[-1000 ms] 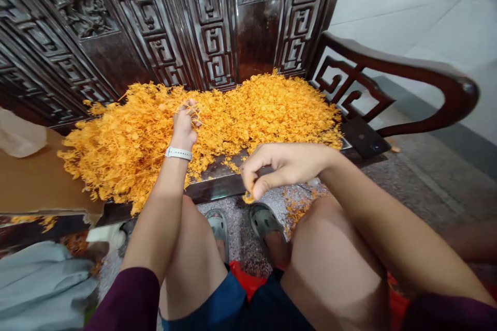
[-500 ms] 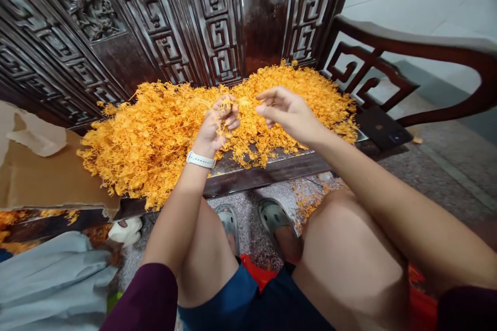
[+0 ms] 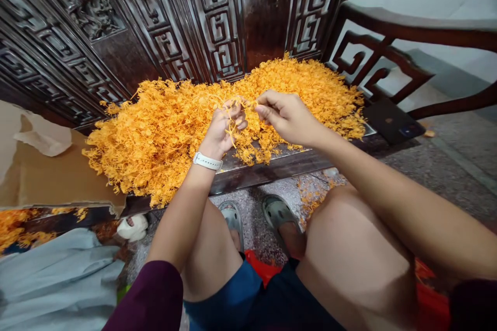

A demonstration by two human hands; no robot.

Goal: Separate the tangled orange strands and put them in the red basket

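A big heap of orange stringy pieces [image 3: 143, 129] lies along a dark wooden bench [image 3: 256, 171]. Over the middle of the heap, my left hand [image 3: 225, 126], with a white band on its wrist, has its fingers curled round an orange stringy piece [image 3: 232, 126], whose strands hang over the palm. Just to the right, my right hand [image 3: 285, 114] pinches thumb and forefinger together at the right end of that orange piece. The exact grip at the fingertips is small and partly lost against the orange heap.
Behind the heap rises a carved wooden backrest [image 3: 217, 26]. A curved armrest [image 3: 411, 26] and a dark phone [image 3: 394, 121] are at the right. Cardboard [image 3: 58, 181] lies at the left, above grey-blue cloth [image 3: 58, 279]. Orange scraps [image 3: 310, 196] dot the floor.
My right hand has closed its thumb and forefinger, which were apart, onto the orange piece beside my left hand. The view has shifted slightly.
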